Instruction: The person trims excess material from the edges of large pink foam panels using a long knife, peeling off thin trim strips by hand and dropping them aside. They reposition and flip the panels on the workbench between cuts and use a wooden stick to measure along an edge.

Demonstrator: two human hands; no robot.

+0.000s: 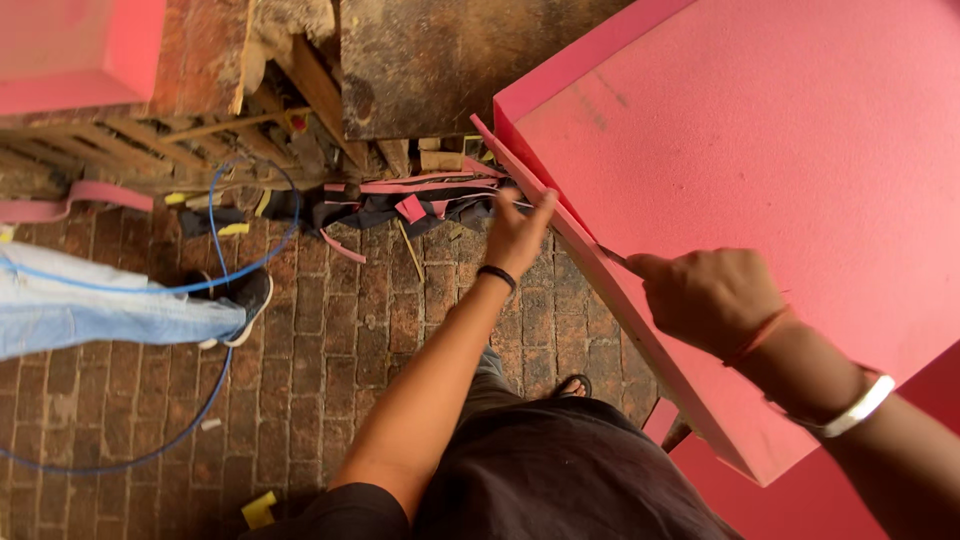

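Pink foam slab lies flat under the right hand, edge toward the body. That hand is fisted on a blade entering the edge. Left hand, ahead, pinches the strip. Best practice: blade shallow, strip taut. Scraps on brick floor beyond.

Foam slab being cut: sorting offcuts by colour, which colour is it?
Pink foam slab; head view shows it.

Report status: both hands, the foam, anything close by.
Left hand pinching foam strip off slab edge. Right hand gripping blade in the cut. Another person's leg and blue hose left.
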